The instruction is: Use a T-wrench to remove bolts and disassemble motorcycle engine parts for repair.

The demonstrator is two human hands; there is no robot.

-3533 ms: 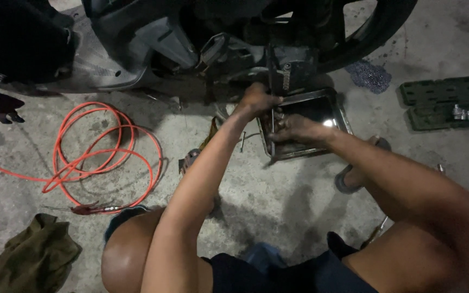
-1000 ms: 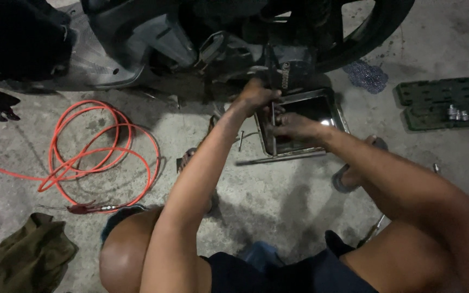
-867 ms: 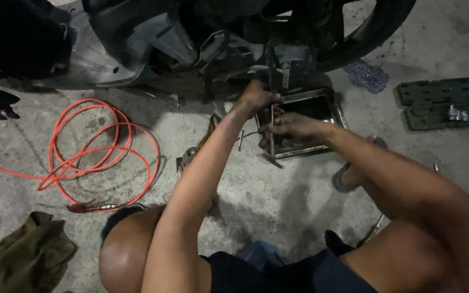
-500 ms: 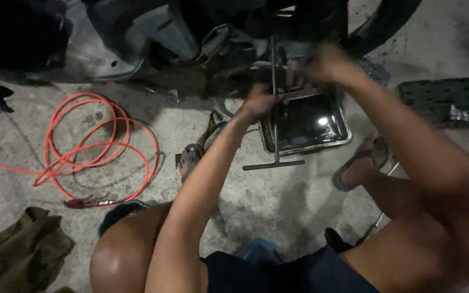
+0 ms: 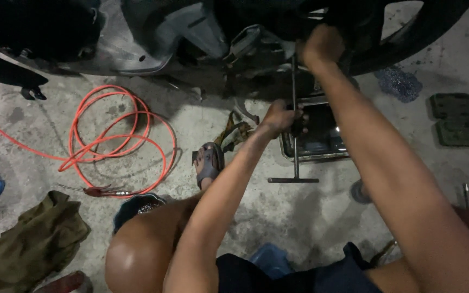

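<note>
T-handle wrench [image 5: 295, 130] axis 12–6 o'clock, crossbar at 6. Left hand [image 5: 279, 116] wrapped mid-shaft; right hand [image 5: 321, 46] fisted at 12 end, contents unclear. Drain pan [image 5: 327, 154] at 3.

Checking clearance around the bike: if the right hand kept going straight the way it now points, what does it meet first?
The right hand points up the picture, into the dark underside of the motorcycle by the rear tyre. It looks at or against those engine parts already; depth is unclear in the shadow, so contact cannot be confirmed.

Hose [image 5: 118, 144] lies left of tray [image 5: 321, 135], under motorcycle [image 5: 234, 38].
</note>
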